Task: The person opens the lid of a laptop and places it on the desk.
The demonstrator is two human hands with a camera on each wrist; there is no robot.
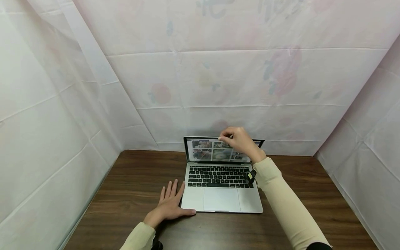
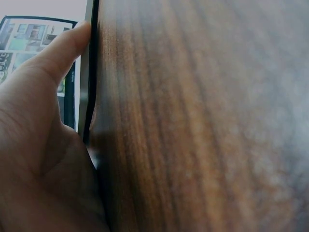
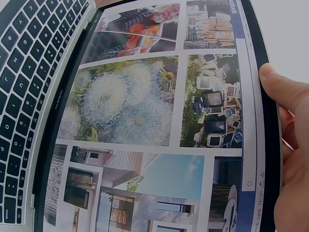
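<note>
An open silver laptop [image 1: 192, 199] with black keys lies on the dark wooden table, its screen [image 1: 222, 155] raised and lit with a grid of pictures. At the screen's top edge, my right hand [image 1: 240, 140] pinches the rim between thumb and curled fingers. The right wrist view gives this closer, with the thumb [image 3: 275, 79] over the black bezel. My left hand [image 1: 170, 205] rests flat by the laptop's front left corner, fingers spread on the table. In the left wrist view its thumb [image 2: 63, 50] lies along the laptop's front edge.
Brown wood-grain table [image 1: 125, 194] extends to both sides of the laptop. A pale fabric backdrop [image 1: 218, 80] with faint fruit prints hangs close behind the screen. White fabric also closes off the left [image 1: 56, 121] and right [image 1: 372, 139] sides.
</note>
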